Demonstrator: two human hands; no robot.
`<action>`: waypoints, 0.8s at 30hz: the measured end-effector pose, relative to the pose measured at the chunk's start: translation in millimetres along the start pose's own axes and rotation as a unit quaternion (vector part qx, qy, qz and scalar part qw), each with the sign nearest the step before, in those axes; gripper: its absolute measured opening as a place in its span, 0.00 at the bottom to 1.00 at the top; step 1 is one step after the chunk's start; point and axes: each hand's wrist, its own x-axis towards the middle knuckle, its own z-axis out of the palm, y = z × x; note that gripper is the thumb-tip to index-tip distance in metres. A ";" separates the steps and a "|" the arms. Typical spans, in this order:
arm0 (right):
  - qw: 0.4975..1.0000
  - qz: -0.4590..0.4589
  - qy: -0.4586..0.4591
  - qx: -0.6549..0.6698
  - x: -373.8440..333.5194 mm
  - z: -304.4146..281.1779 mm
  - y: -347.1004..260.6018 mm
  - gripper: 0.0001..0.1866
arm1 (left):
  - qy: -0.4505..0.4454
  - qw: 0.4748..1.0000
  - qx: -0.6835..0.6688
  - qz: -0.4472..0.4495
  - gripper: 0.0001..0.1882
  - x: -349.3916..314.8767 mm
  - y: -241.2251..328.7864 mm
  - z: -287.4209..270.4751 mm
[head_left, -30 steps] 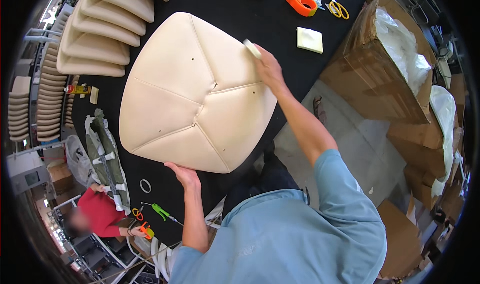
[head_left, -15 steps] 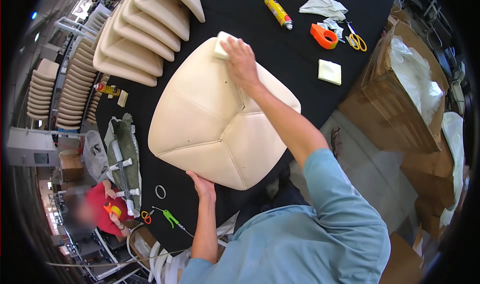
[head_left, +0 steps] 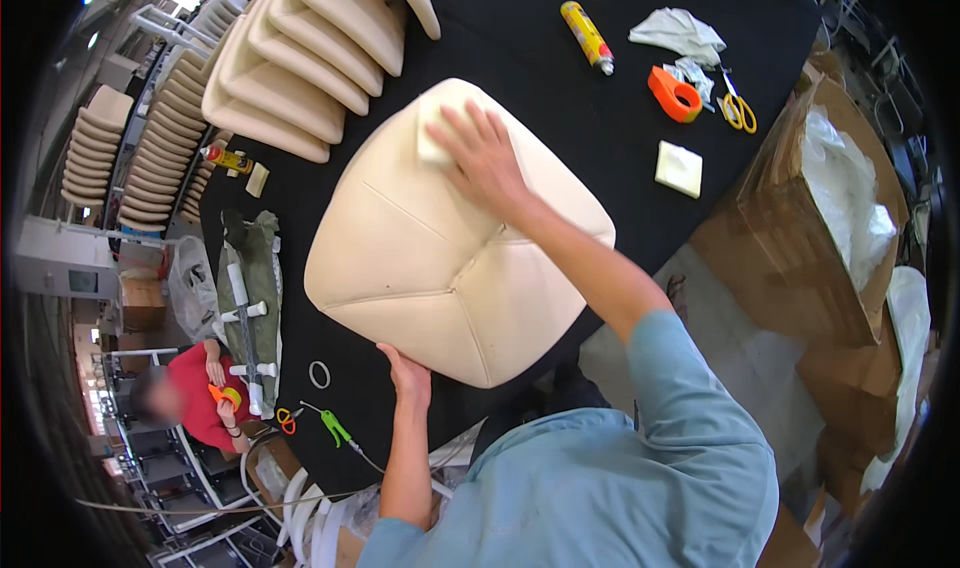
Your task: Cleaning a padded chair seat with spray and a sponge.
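1. Black tabletop (head_left: 560,88) fills the middle of a workshop, with brown cardboard boxes (head_left: 800,218) along its right side and racks of cream shells at the far left.
2. At the centre of the tabletop lies a cream seat cushion (head_left: 430,258), its stitched seams meeting near the middle and its near corner reaching the tabletop's near edge.
3. On the far part of the cushion, the right hand (head_left: 485,158) lies flat, fingers (head_left: 475,128) spread and extended, pressing a small pale pad (head_left: 432,138) against the cover.
4. At the near corner, the left hand (head_left: 408,376) grips the cushion's edge; the fingers curl under it out of view, so how tightly they close cannot be told.
5. Far left on the tabletop, a row of cream cushions (head_left: 310,58) leans together.
6. Far right lie a yellow spray can (head_left: 587,36), a white rag (head_left: 680,30), an orange tape dispenser (head_left: 673,95), yellow-handled scissors (head_left: 738,108) and a pale square block (head_left: 679,167).
7. Near left, another person in a red top (head_left: 195,393) sits below the tabletop.
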 end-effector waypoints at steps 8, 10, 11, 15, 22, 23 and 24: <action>0.996 0.088 0.021 0.002 -67.1 -4.7 46.6 0.30 | -0.013 1.000 0.007 -0.014 0.53 -4.5 9.0 10.6; 0.997 0.054 -0.047 -0.016 -152.1 -10.2 6.1 0.33 | -0.028 1.000 -0.011 0.002 0.53 -1.1 4.4 7.0; 0.997 0.004 -0.070 -0.044 -195.2 -8.5 -9.7 0.34 | -0.033 0.999 -0.009 -0.002 0.53 -0.6 2.6 6.8; 0.992 0.078 -0.094 0.022 -175.8 -27.5 -33.7 0.41 | -0.025 1.000 0.001 0.007 0.53 1.2 -0.5 -5.3; 0.968 0.240 0.006 -0.070 -124.2 -26.2 101.6 0.28 | -0.030 0.999 0.012 -0.021 0.53 0.9 11.5 2.6; 0.960 0.273 0.003 -0.065 -155.6 -31.6 115.7 0.27 | -0.041 0.999 0.009 -0.016 0.53 3.0 9.6 1.4; 0.951 0.304 0.000 -0.058 -184.7 -40.4 126.4 0.26 | -0.040 0.999 0.011 -0.021 0.53 2.8 9.2 2.4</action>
